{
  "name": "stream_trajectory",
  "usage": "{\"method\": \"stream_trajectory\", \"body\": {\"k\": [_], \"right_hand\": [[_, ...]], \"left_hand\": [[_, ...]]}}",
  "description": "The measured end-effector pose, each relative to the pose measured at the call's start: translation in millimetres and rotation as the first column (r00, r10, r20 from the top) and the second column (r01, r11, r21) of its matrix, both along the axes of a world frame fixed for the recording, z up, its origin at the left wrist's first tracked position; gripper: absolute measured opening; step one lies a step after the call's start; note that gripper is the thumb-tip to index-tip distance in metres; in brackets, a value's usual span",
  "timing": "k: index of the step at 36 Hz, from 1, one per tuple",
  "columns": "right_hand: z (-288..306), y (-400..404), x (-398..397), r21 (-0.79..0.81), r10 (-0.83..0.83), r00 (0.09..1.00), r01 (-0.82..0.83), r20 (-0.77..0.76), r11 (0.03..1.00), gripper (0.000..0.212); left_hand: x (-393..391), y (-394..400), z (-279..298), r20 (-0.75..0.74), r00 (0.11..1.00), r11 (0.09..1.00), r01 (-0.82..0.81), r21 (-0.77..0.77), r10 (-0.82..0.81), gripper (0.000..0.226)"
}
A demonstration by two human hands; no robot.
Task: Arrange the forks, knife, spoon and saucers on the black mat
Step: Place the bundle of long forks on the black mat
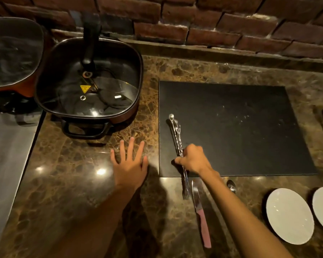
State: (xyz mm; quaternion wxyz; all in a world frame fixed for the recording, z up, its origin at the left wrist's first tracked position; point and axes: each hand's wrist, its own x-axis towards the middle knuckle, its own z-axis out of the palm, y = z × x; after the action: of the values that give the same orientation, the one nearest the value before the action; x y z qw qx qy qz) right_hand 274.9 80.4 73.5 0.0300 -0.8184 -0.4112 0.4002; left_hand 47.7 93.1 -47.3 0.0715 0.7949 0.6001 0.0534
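Your right hand [191,161] grips a bundle of forks [177,144] at the mat's [241,127] left edge, tines toward you, count unclear. Your left hand [130,164] lies spread on the table [73,174]. One knife [200,213], one spoon [231,186] and two saucers [289,215] sit near the mat's front; the mat is mostly bare.

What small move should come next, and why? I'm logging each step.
Probably lower the forks onto the black mat's left edge and let go: the right hand holds them bunched there, tines overhanging the counter, mat otherwise bare.
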Motion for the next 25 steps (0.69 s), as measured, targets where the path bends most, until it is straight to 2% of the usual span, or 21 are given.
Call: {"method": "stream_trajectory", "body": {"k": [5, 9, 12, 20, 25], "right_hand": [[-7.7, 44.6, 13.7, 0.002, -0.061, 0.997, 0.061, -0.046, 0.998, 0.044], [-12.1, 62.3, 15.3, 0.046, -0.084, 0.996, 0.086, -0.032, 0.995, 0.031], [-13.7, 62.1, 15.4, 0.072, -0.103, 0.994, 0.105, -0.029, 0.992, 0.025], [-14.6, 21.2, 18.4, 0.093, -0.072, 0.991, 0.062, 0.115, 0.994, 0.029], [-20.5, -19.0, 24.8, 0.098, -0.088, 0.995, 0.092, -0.049, 0.991, 0.019]], "left_hand": [[-0.6, 2.2, 1.5, -0.003, 1.0, 0.997, -0.03, -0.072, 0.03, 0.058], [-1.3, 2.3, 3.9, -0.021, 0.999, 0.996, -0.03, -0.084, 0.028, 0.059], [-0.8, 1.3, 5.2, -0.026, 0.999, 0.996, -0.026, -0.083, 0.024, 0.059], [-0.7, 1.0, 7.6, -0.025, 1.0, 0.997, -0.02, -0.072, 0.018, 0.059], [-1.7, 0.4, 6.1, -0.025, 1.0, 0.998, -0.01, -0.059, 0.008, 0.056]]}}
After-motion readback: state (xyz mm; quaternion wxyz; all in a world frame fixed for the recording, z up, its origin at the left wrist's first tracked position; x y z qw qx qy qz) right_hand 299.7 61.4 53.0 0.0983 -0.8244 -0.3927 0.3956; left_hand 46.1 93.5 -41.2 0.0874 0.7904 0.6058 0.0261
